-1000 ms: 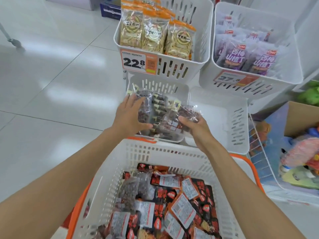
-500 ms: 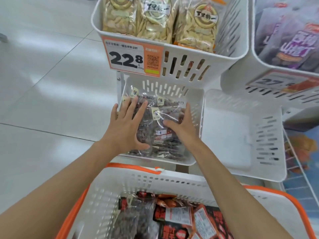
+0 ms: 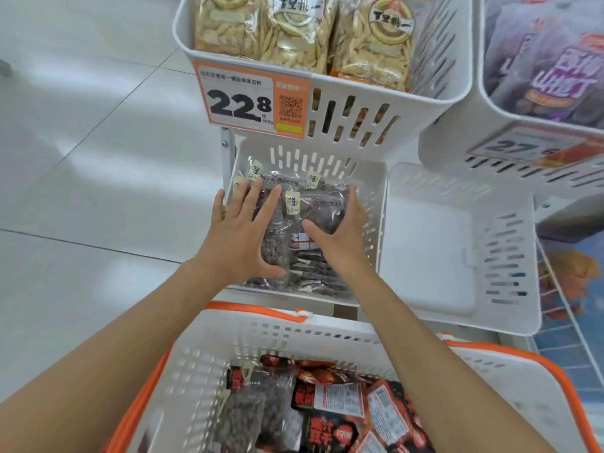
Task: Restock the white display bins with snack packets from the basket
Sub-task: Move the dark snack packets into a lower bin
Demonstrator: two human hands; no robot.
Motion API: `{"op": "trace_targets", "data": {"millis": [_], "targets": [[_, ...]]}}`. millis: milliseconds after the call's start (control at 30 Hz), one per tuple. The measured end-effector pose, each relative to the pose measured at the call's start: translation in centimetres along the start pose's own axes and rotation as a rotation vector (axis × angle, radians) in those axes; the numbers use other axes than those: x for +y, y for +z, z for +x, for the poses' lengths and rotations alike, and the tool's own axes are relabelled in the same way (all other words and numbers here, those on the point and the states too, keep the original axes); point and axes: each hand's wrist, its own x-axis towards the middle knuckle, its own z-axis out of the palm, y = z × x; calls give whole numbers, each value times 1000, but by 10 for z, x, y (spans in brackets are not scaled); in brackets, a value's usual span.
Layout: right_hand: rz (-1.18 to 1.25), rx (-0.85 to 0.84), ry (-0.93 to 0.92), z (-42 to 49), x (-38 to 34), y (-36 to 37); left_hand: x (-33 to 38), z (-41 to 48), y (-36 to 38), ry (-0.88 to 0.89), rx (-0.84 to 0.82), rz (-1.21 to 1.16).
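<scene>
Left hand (image 3: 240, 238) lying flat with fingers spread on the clear snack packets (image 3: 322, 209) stacked in the lower white bin (image 3: 310, 158), right hand (image 3: 341, 233) cupping their right edge, thumb and curled fingers clamping them, basket (image 3: 261, 335) sitting just below, holding more packets

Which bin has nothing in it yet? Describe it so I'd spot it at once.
Find the orange price tag reading 22.8 on the upper bin of pale snacks. Directly below it, a lower bin holds dark packets. The empty bin sits just right of that one, showing only bare white floor inside.
</scene>
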Motion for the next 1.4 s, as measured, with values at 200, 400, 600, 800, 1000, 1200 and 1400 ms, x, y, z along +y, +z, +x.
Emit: {"op": "trace_targets", "data": {"millis": [200, 400, 600, 800, 1000, 1200, 1400], "targets": [[89, -22, 76, -1, 2, -7, 0, 0, -8, -18, -46, -4], [-37, 15, 59, -32, -5, -20, 13, -29, -24, -52, -38, -75], [-38, 64, -188, -130, -31, -40, 23, -101, -42, -91, -1, -251], [-257, -391, 4, -229, 7, -9, 17, -192, -31, -155, 58, -363], [-554, -568, 119, -246, 48, 55, 8, -252, -26, -247, -3, -390], [-184, -423, 83, -237, 22, 22, 10, -254, -34, -275, 29, -474], [299, -378, 7, -218, -37, -36, 25, -229, -47, -293, 48, -591]]}}
